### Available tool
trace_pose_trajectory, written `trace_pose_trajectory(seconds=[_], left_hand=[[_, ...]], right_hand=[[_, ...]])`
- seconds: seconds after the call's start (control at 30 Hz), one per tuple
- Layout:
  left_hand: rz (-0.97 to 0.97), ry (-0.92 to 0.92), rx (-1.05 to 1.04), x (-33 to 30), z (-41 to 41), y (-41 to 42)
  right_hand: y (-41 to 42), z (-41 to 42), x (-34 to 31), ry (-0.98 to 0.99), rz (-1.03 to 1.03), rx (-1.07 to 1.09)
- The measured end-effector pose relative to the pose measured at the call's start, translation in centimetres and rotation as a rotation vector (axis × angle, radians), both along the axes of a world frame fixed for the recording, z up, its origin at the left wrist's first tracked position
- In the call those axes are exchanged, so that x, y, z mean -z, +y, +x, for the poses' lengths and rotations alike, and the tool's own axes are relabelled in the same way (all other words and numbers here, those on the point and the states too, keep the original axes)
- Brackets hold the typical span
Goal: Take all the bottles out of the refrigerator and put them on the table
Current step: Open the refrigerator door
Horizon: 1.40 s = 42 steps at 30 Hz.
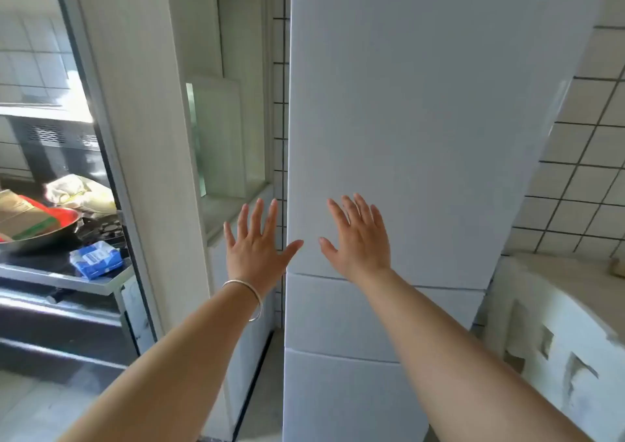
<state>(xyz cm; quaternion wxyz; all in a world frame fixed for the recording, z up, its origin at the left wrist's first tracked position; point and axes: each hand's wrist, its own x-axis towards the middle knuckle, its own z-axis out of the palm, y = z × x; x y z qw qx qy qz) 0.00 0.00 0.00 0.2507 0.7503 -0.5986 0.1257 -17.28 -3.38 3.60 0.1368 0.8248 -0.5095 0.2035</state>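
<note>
A tall white refrigerator (422,110) fills the middle of the head view, all its doors closed. No bottle shows. My left hand (257,242) is raised with fingers spread, its thumb at the fridge's left edge, near the bottom of the upper door. A silver bangle circles that wrist. My right hand (358,235) is spread flat in front of the upper door, just above the seam to the middle door (324,309). Whether either palm touches the door is unclear. Both hands hold nothing.
To the left, a white door frame (142,157) opens on a kitchen counter (57,276) with a wok, bags and a blue packet (96,259). A tiled wall (581,171) and a white foam block (554,333) stand on the right.
</note>
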Motion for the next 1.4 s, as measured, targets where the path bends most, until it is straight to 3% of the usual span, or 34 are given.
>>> trace_pose_trajectory(seconds=[0.23, 0.5, 0.63, 0.93, 1.4], left_hand=[[-0.065, 0.221, 0.006, -1.3, 5.4, -11.5], [-0.008, 0.309, 0.169, -0.9, 5.4, -18.1], [0.032, 0.326, 0.252, -1.2, 4.6, -18.8], [0.195, 0.376, 0.301, -1.8, 4.6, -19.0], [0.183, 0.302, 0.323, -1.0, 4.6, -18.3]], right_hand=[[-10.9, 7.1, -3.4, 0.231, -0.118, -0.037], [-16.9, 11.9, -4.2, 0.420, -0.512, -0.099], [-17.4, 12.8, -4.3, 0.620, -0.472, -0.004], [-16.6, 15.9, -4.7, 0.809, -0.358, 0.179], [-15.2, 15.1, -4.6, 0.671, -0.352, 0.102]])
